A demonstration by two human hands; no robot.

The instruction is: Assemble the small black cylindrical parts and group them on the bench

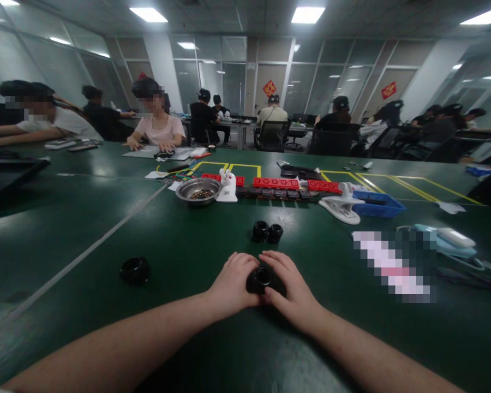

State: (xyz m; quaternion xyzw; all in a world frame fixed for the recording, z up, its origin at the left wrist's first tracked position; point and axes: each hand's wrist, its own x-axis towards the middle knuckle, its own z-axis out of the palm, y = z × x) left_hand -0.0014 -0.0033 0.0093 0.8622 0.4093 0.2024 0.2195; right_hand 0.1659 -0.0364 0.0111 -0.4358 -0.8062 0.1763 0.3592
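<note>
Left hand (235, 281) and right hand (297, 292) clasped around a hollow black piece (254, 281), two similar pieces (260, 232) beyond, another one (135, 271) left

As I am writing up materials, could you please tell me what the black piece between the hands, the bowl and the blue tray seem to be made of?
Black piece: glossy plastic or glazed ceramic, perhaps; highlights show the gloss, not which.
Bowl: likely polished metal, given its silvery, reflective rim.
Blue tray: probably smooth plastic, by its even colour.
</note>
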